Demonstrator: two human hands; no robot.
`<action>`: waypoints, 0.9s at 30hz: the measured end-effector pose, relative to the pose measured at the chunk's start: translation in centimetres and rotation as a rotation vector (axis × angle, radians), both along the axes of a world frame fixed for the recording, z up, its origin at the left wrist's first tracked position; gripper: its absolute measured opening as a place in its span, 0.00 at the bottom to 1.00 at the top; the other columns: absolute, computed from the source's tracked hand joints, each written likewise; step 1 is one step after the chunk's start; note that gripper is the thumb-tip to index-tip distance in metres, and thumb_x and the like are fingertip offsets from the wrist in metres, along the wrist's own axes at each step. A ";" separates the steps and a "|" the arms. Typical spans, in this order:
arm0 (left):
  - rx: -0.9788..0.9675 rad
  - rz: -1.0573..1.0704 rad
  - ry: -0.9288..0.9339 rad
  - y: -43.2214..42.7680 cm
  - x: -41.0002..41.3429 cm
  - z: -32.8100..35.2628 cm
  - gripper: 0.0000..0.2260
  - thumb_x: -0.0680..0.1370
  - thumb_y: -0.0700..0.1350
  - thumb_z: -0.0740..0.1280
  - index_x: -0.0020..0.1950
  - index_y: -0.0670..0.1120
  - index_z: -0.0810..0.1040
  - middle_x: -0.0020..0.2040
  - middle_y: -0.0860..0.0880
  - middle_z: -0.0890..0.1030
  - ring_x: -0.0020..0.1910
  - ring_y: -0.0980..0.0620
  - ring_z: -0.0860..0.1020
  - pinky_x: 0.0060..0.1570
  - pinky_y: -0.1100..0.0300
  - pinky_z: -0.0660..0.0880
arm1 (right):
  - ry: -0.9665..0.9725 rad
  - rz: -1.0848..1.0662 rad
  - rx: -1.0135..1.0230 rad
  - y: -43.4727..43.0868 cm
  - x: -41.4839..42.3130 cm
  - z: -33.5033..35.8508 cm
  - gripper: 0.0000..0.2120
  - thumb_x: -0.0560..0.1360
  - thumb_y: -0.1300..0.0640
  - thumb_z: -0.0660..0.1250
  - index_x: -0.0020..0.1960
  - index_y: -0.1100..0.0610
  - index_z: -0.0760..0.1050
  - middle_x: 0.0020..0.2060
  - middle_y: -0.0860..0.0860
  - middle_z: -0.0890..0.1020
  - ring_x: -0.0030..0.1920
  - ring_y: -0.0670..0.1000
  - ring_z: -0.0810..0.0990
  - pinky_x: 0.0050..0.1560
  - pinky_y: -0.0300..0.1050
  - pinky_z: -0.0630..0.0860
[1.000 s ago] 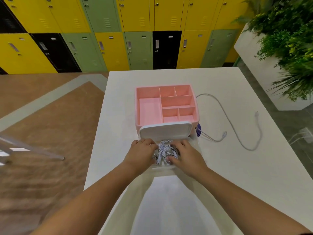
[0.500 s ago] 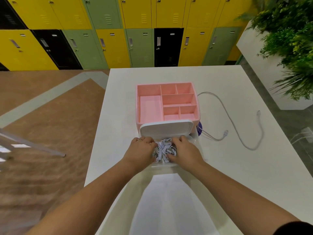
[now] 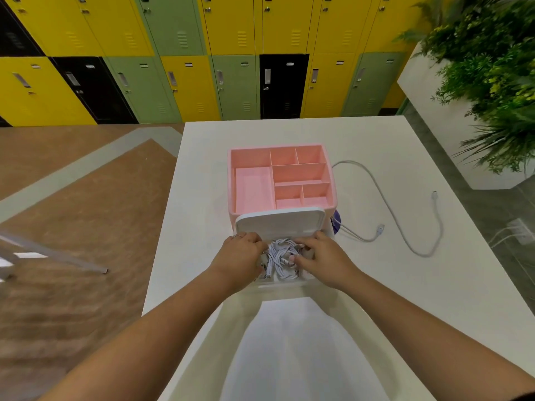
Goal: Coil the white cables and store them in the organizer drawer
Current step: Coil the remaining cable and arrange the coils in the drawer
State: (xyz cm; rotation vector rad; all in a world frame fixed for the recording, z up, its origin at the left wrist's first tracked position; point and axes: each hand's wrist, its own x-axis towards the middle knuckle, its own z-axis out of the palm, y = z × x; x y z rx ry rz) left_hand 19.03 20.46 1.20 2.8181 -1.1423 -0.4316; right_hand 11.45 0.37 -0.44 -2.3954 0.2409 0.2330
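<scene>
A pink organizer (image 3: pixel 252 183) with several open compartments stands mid-table. Below its white front panel (image 3: pixel 279 222), the drawer (image 3: pixel 285 283) is pulled out toward me. A bundle of coiled white cables (image 3: pixel 279 257) lies inside it. My left hand (image 3: pixel 240 257) curls over the bundle's left side. My right hand (image 3: pixel 325 259) grips the right side with curled fingers and thumb. One loose white cable (image 3: pixel 405 227) snakes uncoiled across the table to the right of the organizer, both plugs showing.
The white table (image 3: pixel 376 299) ends at a near edge just below the drawer. A purple object (image 3: pixel 336 222) peeks out behind the organizer's right corner. Lockers line the far wall. A white planter with greenery (image 3: pixel 477 82) stands at the right.
Both hands stay on the cable bundle in the drawer, shifting slightly toward the organizer. The loose cable on the right has not moved.
</scene>
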 end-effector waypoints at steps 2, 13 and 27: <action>-0.037 -0.003 -0.006 -0.2 -0.2 0.2 0.20 0.77 0.48 0.65 0.69 0.51 0.73 0.65 0.50 0.74 0.64 0.47 0.71 0.63 0.55 0.67 | -0.035 -0.021 0.009 -0.3 -0.3 0.2 0.19 0.76 0.48 0.67 0.66 0.50 0.75 0.57 0.49 0.75 0.55 0.46 0.75 0.56 0.39 0.70; -0.357 -0.008 0.068 -4.3 -1.8 2.5 0.10 0.80 0.49 0.62 0.57 0.49 0.80 0.54 0.53 0.80 0.51 0.52 0.77 0.50 0.60 0.71 | -0.133 -0.232 -0.019 -5.9 -4.5 2.7 0.06 0.77 0.57 0.65 0.50 0.52 0.80 0.41 0.43 0.79 0.36 0.43 0.77 0.41 0.34 0.71; -0.400 0.059 0.316 -19.5 -6.0 0.3 0.14 0.80 0.47 0.64 0.64 0.47 0.75 0.59 0.50 0.78 0.51 0.55 0.78 0.52 0.66 0.70 | -0.051 -0.292 -0.152 -20.5 -7.2 -0.4 0.07 0.77 0.58 0.66 0.54 0.54 0.79 0.48 0.47 0.77 0.45 0.47 0.77 0.46 0.39 0.71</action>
